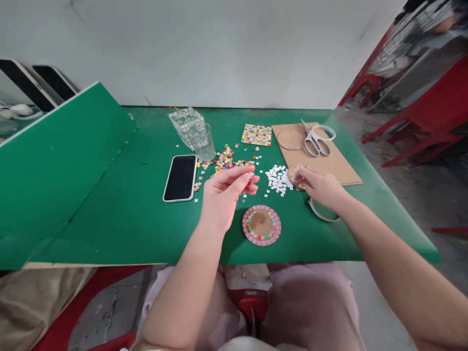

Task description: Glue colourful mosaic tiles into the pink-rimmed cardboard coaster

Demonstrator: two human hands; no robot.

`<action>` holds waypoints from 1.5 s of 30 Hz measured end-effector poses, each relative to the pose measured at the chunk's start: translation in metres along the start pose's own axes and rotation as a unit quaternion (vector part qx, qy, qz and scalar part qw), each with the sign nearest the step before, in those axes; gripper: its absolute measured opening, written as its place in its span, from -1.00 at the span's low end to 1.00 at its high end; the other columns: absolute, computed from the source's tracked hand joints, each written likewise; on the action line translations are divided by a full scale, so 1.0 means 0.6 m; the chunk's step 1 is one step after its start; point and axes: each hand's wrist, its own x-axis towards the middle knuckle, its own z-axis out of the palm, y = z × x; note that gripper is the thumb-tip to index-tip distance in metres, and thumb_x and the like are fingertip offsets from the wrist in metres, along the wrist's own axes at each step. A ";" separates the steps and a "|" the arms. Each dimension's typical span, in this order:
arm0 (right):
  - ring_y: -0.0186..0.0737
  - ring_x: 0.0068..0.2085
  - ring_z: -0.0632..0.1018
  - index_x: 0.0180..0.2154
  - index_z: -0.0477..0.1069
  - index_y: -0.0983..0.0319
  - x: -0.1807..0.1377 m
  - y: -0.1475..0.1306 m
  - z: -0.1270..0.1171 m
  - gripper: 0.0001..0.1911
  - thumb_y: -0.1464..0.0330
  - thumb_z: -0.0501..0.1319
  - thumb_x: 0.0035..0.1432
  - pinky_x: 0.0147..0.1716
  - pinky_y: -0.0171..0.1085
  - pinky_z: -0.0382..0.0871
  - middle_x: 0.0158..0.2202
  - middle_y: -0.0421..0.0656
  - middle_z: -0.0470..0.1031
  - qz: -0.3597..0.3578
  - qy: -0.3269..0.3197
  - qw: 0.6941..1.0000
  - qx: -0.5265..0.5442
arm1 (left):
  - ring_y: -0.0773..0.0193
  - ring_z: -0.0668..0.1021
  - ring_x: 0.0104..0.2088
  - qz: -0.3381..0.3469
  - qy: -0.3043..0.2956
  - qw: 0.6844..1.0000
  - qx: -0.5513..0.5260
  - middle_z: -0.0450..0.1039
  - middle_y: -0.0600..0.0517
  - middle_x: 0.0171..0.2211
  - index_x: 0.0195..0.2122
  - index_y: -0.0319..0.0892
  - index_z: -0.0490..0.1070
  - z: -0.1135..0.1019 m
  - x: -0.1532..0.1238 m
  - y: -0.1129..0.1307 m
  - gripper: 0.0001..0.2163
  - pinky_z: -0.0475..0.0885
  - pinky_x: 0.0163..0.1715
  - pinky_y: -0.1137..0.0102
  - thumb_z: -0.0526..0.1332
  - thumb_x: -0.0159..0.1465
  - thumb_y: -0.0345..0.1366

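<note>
My left hand [224, 195] is raised over the middle of the table, thumb and fingertips closed in a pinch on a small pale mosaic piece [251, 175]. Below and to the right of it lies a round cardboard disc [262, 222], edged with pink tiles and an inner ring of small coloured pieces. My right hand [321, 187] reaches down to a small round brown, rough-looking item [293, 171]. Its fingers are drawn together there, and what they hold, if anything, is hidden. White tile chips [279, 179] lie beside that hand, and a roll of tape [321, 212] is under its wrist.
Coloured tiles [226, 158] are scattered behind my left hand. Nearby are a phone [180, 178], a clear glass [204, 144] with a plastic sheet, and a tile sheet [256, 135]. Scissors [316, 141] lie on cardboard [336, 168]. A green panel [66, 165] stands at left.
</note>
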 end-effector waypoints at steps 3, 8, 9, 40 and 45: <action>-0.26 -0.30 0.47 -0.31 0.35 0.20 0.000 0.004 0.002 -0.77 0.51 -0.02 0.05 -0.39 -0.35 0.20 -0.30 -0.16 0.50 0.008 0.002 0.999 0.044 | 0.42 0.54 -0.53 0.001 0.000 1.000 0.000 0.56 0.06 -0.49 -0.35 -0.13 0.56 0.000 0.001 -0.001 -0.89 0.49 -0.50 0.50 0.31 0.08 -0.32; -0.27 -0.36 0.45 -0.31 0.37 0.22 0.001 0.013 0.009 -0.74 0.53 -0.03 0.01 -0.37 -0.34 0.24 -0.35 -0.17 0.49 0.037 0.031 0.994 0.096 | 0.44 0.54 -0.52 -0.004 -0.013 1.000 -0.010 0.56 0.07 -0.49 -0.36 -0.12 0.56 0.001 0.001 -0.004 -0.91 0.49 -0.49 0.53 0.30 0.09 -0.35; -0.27 -0.36 0.45 -0.31 0.38 0.22 0.001 0.014 0.011 -0.73 0.53 -0.03 0.01 -0.38 -0.34 0.24 -0.36 -0.17 0.49 0.041 0.034 0.993 0.102 | 0.45 0.54 -0.52 -0.006 -0.016 1.000 -0.011 0.56 0.08 -0.49 -0.36 -0.11 0.56 0.001 0.001 -0.004 -0.91 0.49 -0.49 0.53 0.30 0.09 -0.35; -0.24 -0.34 0.50 -0.25 0.41 0.12 -0.158 -0.046 -0.008 -0.82 0.28 0.06 0.18 -0.33 -0.24 0.38 -0.23 -0.17 0.47 0.163 0.118 0.970 0.133 | 0.32 0.60 -0.46 0.012 -0.015 1.000 -0.002 0.59 0.05 -0.47 -0.44 -0.15 0.49 0.009 -0.003 0.000 -0.86 0.51 -0.50 0.49 0.39 -0.02 -0.31; -0.29 -0.39 0.48 -0.30 0.44 0.09 -0.121 -0.103 -0.094 -0.86 0.23 0.14 0.14 -0.46 -0.32 0.34 -0.34 -0.21 0.47 0.126 0.156 0.951 0.234 | 0.34 0.60 -0.49 0.038 -0.016 0.999 -0.006 0.59 0.07 -0.48 -0.44 -0.13 0.52 0.014 -0.010 0.009 -0.90 0.51 -0.53 0.52 0.38 0.00 -0.35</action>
